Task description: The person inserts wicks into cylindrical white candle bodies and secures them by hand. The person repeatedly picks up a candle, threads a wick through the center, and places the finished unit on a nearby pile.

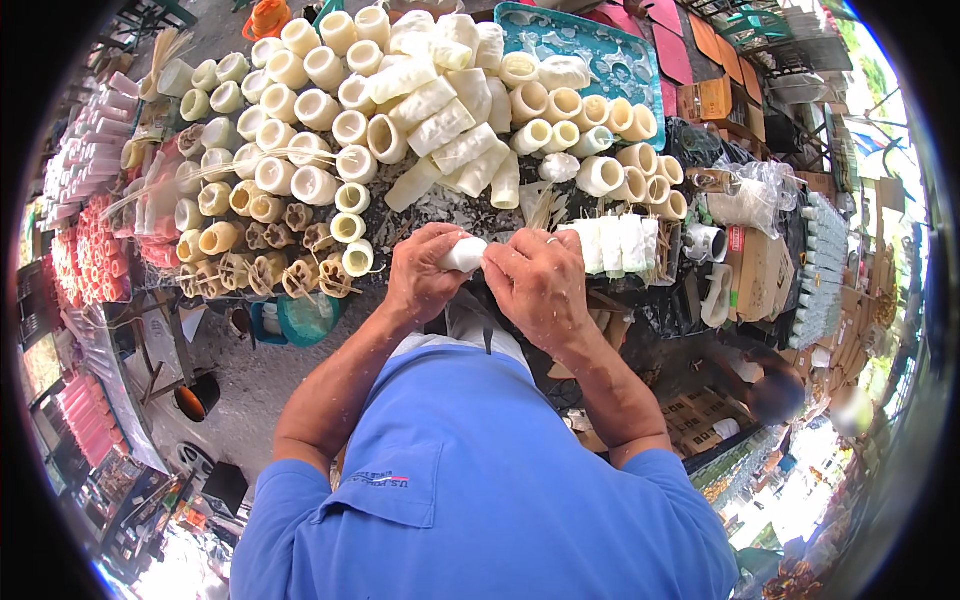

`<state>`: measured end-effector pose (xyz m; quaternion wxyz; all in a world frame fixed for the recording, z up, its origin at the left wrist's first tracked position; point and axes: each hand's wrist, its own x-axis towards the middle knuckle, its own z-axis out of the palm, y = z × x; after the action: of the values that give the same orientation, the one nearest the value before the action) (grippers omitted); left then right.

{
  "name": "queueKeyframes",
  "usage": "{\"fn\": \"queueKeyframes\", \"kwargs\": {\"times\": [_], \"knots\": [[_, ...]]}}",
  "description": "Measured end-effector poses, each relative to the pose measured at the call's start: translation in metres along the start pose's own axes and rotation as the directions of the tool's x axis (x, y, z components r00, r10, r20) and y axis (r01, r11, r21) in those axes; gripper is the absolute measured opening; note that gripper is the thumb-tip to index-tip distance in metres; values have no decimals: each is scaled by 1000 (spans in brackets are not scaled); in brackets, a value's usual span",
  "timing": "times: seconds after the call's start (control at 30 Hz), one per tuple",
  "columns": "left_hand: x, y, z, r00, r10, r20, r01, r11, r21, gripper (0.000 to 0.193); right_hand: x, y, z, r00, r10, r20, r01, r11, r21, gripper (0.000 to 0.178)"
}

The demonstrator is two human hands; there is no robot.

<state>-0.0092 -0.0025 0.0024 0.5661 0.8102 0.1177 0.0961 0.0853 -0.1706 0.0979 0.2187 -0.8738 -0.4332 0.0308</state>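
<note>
Above the table's near edge, my left hand is closed around a short white wax candle. My right hand meets its right end with thumb and fingers pinched together; whatever lies between those fingertips is hidden. Just right of my right hand, a row of white wax candles lies side by side. Hollow cream wax cups stand in rows left of and beyond my hands. Rough white wax cylinders are heaped straight ahead. A bundle of pale wicks lies behind my right hand.
A teal tray smeared with wax sits at the far side. Brown wax pieces with holes line the near left edge. Clear plastic bags and cardboard are at the right. A teal basin stands below the table; another person is at lower right.
</note>
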Motion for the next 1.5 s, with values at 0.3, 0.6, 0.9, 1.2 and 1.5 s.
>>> {"fn": "queueKeyframes", "kwargs": {"times": [0.3, 0.6, 0.9, 1.2, 1.5], "knots": [[-4, -2, 4, 1000, -7, 1, 7, 1000, 20, 44, -1, 1, 10, 998, -47, -51, 47, 999, -1, 8], [-2, 6, 4, 996, 92, -18, -90, 991, 98, 49, -3, 1, 18, 999, 5, -38, -3, 998, 55, 6], [-2, 10, 10, 977, 211, -39, -203, 967, 156, 49, -6, 2, 15, 996, 23, 82, -26, 999, 29, 6], [-4, 13, 11, 989, 150, -11, -147, 979, 144, 54, -9, 16, 2, 999, 12, 39, -17, 988, 151, 4], [-3, 13, 12, 978, 207, -23, -199, 963, 184, 53, -9, 14, 11, 1000, -25, 4, 24, 983, 181, 9]]}}
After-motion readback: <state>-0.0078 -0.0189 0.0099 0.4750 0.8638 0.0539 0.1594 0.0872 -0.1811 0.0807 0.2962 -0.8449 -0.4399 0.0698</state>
